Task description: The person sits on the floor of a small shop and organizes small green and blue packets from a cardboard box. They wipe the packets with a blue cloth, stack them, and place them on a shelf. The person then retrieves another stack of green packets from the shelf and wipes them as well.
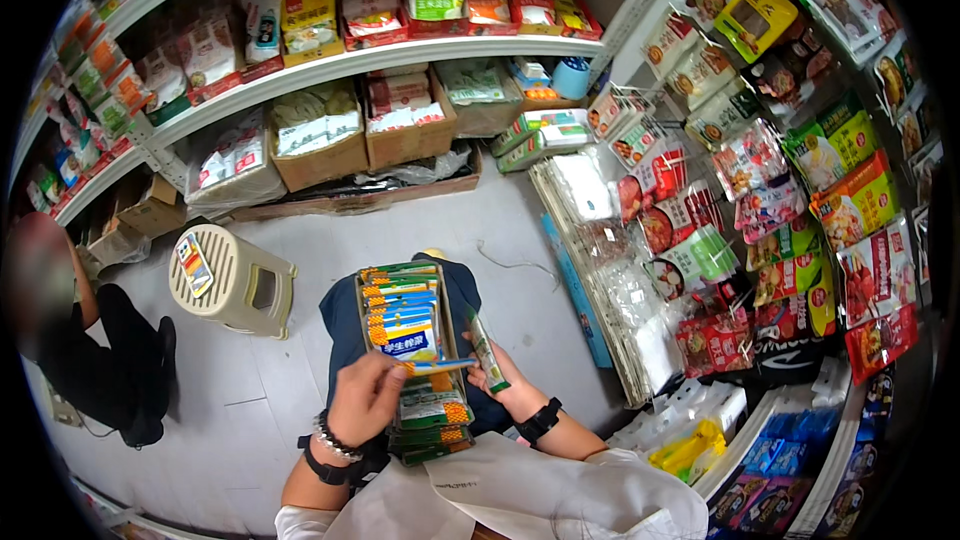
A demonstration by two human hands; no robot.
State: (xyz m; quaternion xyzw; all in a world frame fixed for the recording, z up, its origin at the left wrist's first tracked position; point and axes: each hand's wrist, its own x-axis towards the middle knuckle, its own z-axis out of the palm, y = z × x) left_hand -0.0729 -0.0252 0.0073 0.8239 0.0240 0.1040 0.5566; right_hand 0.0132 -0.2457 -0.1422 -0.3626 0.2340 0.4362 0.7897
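Note:
On my lap rests a long, narrow cardboard box (pixel 448 311), packed with upright rows of flat packets. The blue, white and yellow packets (pixel 406 334) fill the middle, and green packets (pixel 431 409) stand at the end nearest my body. My left hand (pixel 367 394) pinches one blue-and-yellow packet (pixel 439 367) by its end, seen nearly edge-on above the box. In my right hand (pixel 501 373), to the right of the box, is a green packet (pixel 487 355), tilted so that its face is partly hidden. My right fingertips are close to the blue-and-yellow packet's far end; whether they touch it I cannot tell.
A beige plastic stool (pixel 232 277) with a colourful packet (pixel 194 264) on it stands to the left. Beyond it sits a person (pixel 112 360) in dark clothes. Cardboard boxes (pixel 319 157) line the lower shelf ahead. A rack of hanging food pouches (pixel 694 270) borders my right.

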